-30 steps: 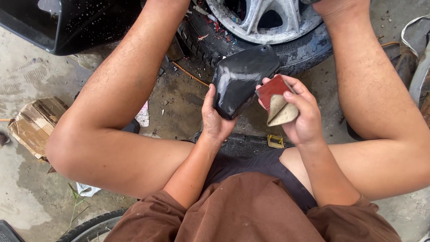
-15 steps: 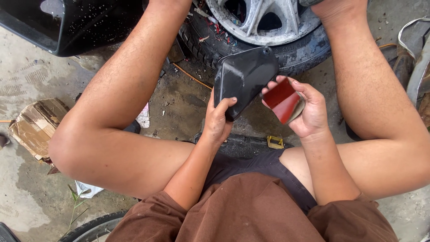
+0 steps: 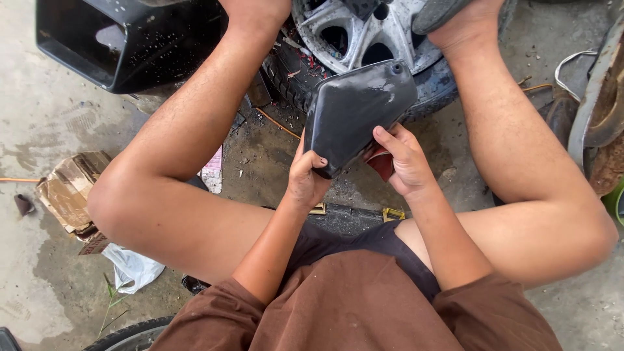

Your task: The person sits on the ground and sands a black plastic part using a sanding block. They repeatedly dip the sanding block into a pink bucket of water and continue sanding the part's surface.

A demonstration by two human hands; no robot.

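My left hand (image 3: 305, 179) grips the lower corner of the black panel (image 3: 357, 110), fingers curled over its near edge, thumb at the back. My right hand (image 3: 406, 162) is closed too: its fingers (image 3: 390, 140) press on the panel's lower right edge while pinning a red pad (image 3: 380, 162) beneath it, mostly hidden by the panel and the fingers. I hold the panel up between my knees, clear of the ground, tilted so its dull, dusty face looks up at me; a small hole sits in its far corner. Past it, close behind, lies a tyre (image 3: 292, 78) with a silver wheel (image 3: 364, 36), and my feet rest against it. Near the far left corner of the concrete floor (image 3: 39, 130) sits a black box (image 3: 123, 45), open toward me. By my left knee, near the floor's left edge, lie torn cardboard (image 3: 68, 192) and a white bag (image 3: 133, 266). Another tyre (image 3: 130, 335) shows at the near edge. I sit in brown shorts (image 3: 351, 305).
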